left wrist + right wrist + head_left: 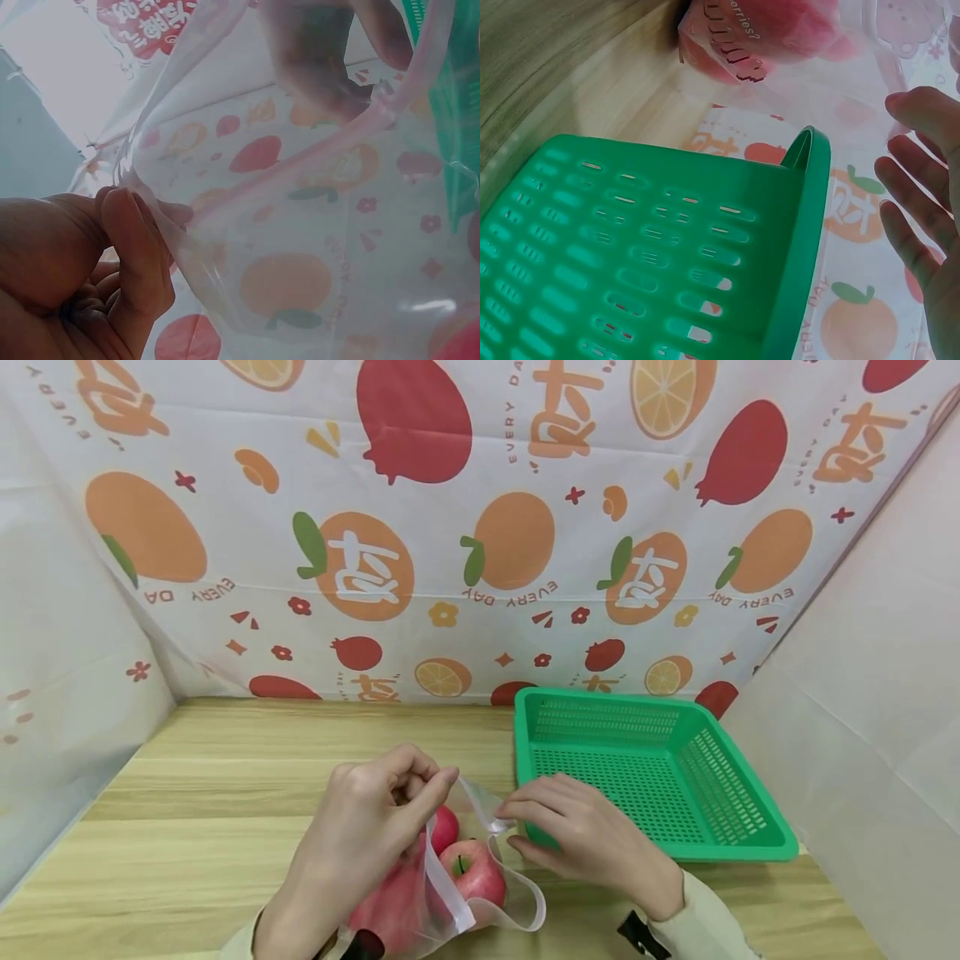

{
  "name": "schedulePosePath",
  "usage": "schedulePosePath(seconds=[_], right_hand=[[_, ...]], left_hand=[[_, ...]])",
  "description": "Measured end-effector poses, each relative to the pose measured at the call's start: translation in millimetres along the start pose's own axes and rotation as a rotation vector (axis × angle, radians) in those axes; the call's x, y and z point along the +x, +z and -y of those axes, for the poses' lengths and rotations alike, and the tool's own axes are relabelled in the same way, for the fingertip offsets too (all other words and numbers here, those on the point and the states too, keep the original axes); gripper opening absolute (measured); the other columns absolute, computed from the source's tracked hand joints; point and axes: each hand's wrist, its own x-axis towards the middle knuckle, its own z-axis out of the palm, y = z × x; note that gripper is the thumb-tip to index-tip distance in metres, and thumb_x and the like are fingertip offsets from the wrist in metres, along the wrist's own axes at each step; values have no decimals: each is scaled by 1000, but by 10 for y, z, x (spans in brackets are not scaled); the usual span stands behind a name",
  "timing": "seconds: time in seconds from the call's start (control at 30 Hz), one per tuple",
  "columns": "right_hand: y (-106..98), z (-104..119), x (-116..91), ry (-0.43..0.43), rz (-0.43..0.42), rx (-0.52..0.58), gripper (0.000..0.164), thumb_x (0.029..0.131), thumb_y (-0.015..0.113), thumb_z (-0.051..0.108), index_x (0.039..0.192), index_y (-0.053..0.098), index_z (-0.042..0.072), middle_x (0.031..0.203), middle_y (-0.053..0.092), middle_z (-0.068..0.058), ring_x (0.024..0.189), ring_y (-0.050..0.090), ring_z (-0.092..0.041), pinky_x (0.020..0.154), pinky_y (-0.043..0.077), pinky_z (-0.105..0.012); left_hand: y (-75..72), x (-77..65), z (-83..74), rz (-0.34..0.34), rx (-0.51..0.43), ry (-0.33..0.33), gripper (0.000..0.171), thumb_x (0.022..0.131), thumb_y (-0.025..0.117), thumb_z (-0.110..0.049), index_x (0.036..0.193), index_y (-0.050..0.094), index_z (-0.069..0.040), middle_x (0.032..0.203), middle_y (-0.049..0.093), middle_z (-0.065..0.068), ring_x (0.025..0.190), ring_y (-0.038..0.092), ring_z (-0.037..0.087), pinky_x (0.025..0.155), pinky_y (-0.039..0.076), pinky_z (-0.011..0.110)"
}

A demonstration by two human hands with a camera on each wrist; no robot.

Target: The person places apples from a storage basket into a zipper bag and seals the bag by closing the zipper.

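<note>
A clear plastic bag (450, 893) with a pale rim holds red apples (474, 870) on the table. At the bag's left side, my left hand (367, 827) pinches the rim between thumb and fingers, which shows closely in the left wrist view, left hand (112, 262). My right hand (577, 831) is at the opposite side of the mouth, its fingertips right at the rim. Seen from the right wrist, the right hand (930, 165) has its fingers loosely extended and spread beside the bag (780, 45). The mouth of the bag gapes between both hands.
A green plastic basket (652, 777) with slotted walls stands at the right, close behind my right hand. The wood-grain table (225, 777) ends at a fruit-printed cloth (480, 543) at the back. White cloth sides (870, 677) hang at left and right.
</note>
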Motion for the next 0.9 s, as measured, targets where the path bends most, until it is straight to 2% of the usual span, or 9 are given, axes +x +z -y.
schedulePosePath(seconds=[0.37, 0.7, 0.9], right_hand=[[35, -5, 81, -25, 11, -66, 30, 76, 92, 22, 101, 75, 20, 101, 72, 11, 93, 65, -6, 90, 54, -21], [43, -10, 39, -1, -12, -14, 19, 87, 82, 16, 104, 74, 15, 106, 74, 7, 101, 67, -9, 94, 54, -24], [32, -20, 2, 18, -36, -7, 16, 90, 79, 16, 104, 72, 17, 101, 73, 9, 98, 67, -6, 92, 53, -24]], left_hand=[[-12, 7, -4, 11, 14, -4, 16, 86, 80, -4, 79, 70, -15, 60, 53, -19, 47, 39, -8, 42, 37, 14], [-19, 16, 18, 38, -11, -8, 18, 86, 79, -4, 77, 68, -15, 60, 55, -17, 44, 39, -10, 40, 38, 14], [-27, 21, 42, 62, -42, -36, 18, 88, 79, -8, 78, 67, -15, 58, 54, -16, 41, 39, -9, 38, 39, 16]])
